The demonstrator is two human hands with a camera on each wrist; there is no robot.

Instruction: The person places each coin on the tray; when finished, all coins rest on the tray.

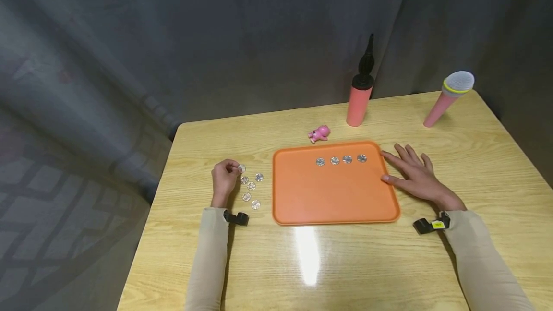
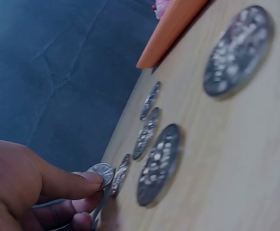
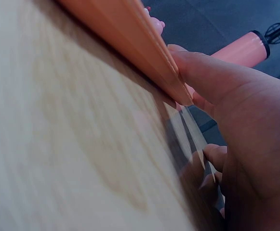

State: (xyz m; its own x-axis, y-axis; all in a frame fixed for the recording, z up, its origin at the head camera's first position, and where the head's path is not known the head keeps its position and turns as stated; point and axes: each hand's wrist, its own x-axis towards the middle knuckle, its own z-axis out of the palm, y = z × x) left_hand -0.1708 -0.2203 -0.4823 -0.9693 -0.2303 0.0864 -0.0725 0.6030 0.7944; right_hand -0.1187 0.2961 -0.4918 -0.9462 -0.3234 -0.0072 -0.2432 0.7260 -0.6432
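both beige sleeves frame the desk. left hand pinches one coin in curled fingers, above five loose coins. right hand lies flat, steadying the orange tray. best lift the coin clear without nudging its neighbours.

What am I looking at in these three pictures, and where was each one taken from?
There is no machine here: a person works with two bare hands at a wooden table. The wide picture comes from a camera on the person's head; the two close-ups come from cameras strapped to each wrist.

On the table lies an orange tray with four coins in a row. Five loose coins lie left of it. Behind stand a pink balloon pump, a small pink toy and a pink toy microphone.

The left hand pinches one coin. The right hand rests flat, fingers against the tray's right edge.
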